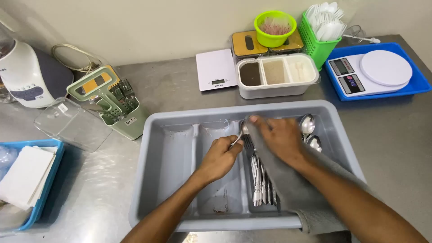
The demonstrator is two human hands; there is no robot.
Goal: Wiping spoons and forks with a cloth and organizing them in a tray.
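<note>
A grey plastic cutlery tray (162, 123) with several compartments lies on the steel counter. My left hand (220, 157) pinches the handle of a metal spoon (243, 130) above the middle compartments. My right hand (281, 137) presses a grey cloth (292, 189) against that spoon's bowl; the cloth trails down over the tray's front rim. Several forks (260, 180) lie in the compartment under my hands. Two spoons (308, 126) rest in the right compartment.
Behind the tray stand a white three-part condiment box (276, 74), a flat white scale (216, 69), a green cup (274, 27), a green basket of white plastic spoons (324, 27) and a scale on a blue tray (382, 69). A green utensil caddy (114, 105), clear lid (72, 123) and blender base (27, 74) sit left.
</note>
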